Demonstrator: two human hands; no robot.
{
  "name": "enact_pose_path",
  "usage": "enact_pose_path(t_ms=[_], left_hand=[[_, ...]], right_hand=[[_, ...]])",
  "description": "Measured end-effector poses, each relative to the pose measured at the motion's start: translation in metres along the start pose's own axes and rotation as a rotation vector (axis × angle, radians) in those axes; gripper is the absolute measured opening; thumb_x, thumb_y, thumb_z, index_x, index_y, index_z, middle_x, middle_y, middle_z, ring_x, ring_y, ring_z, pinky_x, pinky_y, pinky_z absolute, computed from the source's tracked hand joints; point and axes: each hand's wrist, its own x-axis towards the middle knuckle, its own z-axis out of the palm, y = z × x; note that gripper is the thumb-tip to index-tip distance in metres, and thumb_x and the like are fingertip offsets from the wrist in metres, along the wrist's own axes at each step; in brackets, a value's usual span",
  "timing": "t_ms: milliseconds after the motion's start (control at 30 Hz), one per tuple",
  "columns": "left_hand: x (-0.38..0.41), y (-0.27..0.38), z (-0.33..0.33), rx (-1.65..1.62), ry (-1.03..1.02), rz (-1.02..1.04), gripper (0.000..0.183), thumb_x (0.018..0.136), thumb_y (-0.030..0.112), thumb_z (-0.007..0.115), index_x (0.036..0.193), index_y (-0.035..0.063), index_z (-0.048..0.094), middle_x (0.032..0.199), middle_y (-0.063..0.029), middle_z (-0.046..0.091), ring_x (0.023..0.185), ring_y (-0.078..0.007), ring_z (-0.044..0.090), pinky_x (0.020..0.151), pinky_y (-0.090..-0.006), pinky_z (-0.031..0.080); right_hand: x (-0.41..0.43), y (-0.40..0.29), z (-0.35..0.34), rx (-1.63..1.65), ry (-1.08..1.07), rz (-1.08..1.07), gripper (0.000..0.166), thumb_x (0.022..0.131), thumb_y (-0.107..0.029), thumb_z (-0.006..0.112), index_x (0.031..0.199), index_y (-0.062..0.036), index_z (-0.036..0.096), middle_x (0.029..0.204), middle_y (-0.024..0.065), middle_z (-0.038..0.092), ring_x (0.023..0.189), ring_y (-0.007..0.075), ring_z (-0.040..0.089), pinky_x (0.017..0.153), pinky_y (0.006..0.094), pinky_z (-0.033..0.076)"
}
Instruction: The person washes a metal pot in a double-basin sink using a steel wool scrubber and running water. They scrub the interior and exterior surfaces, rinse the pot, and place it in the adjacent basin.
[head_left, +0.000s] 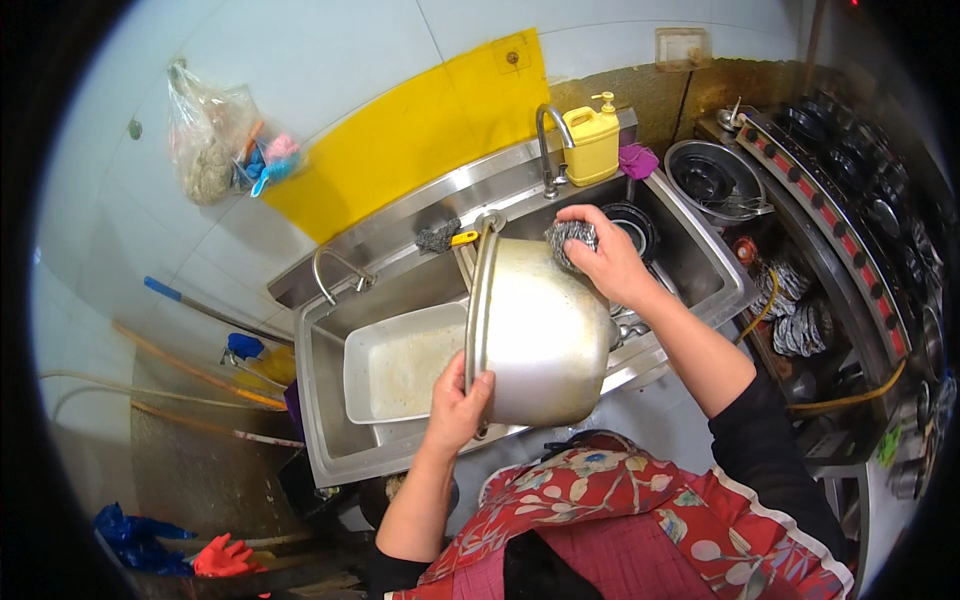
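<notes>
A large aluminium pot (544, 337) is tipped on its side over the divider of a double stainless-steel sink (322, 450). My left hand (457, 401) grips its rim at the lower left, thumb on the outer wall. In my right hand (611, 255) is a steel wool scourer (574, 241), held against the upper outer wall of the pot. The pot's inside faces left, away from view. Behind and left of it, a white plastic tub (397, 364) sits in the left basin. Round dark pans (634, 225) lie in the right basin, partly hidden by my right hand and the pot.
Two faucets (551, 150) rise from the sink's back ledge. A yellow pump jug (592, 146), a purple cloth (637, 160) and a yellow-handled scrubber (450, 237) rest along it. To the right are a metal basin (716, 180) and a gas stove (832, 225). Poles (210, 307) lean at the left.
</notes>
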Motion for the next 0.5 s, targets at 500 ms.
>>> enact_pose_path(t_ms=[500], left_hand=[[-0.005, -0.007, 0.02, 0.13, -0.121, -0.128, 0.03, 0.092, 0.011, 0.053, 0.119, -0.0026, 0.052, 0.096, -0.0044, 0.061, 0.085, -0.0116, 0.052, 0.077, -0.0272, 0.045]], right_hand=[[0.013, 0.009, 0.037, -0.154, -0.081, -0.182, 0.025, 0.077, -0.011, 0.058, 0.1, -0.0016, 0.058, 0.102, 0.0146, 0.061, 0.096, 0.0308, 0.059, 0.088, 0.0356, 0.046]])
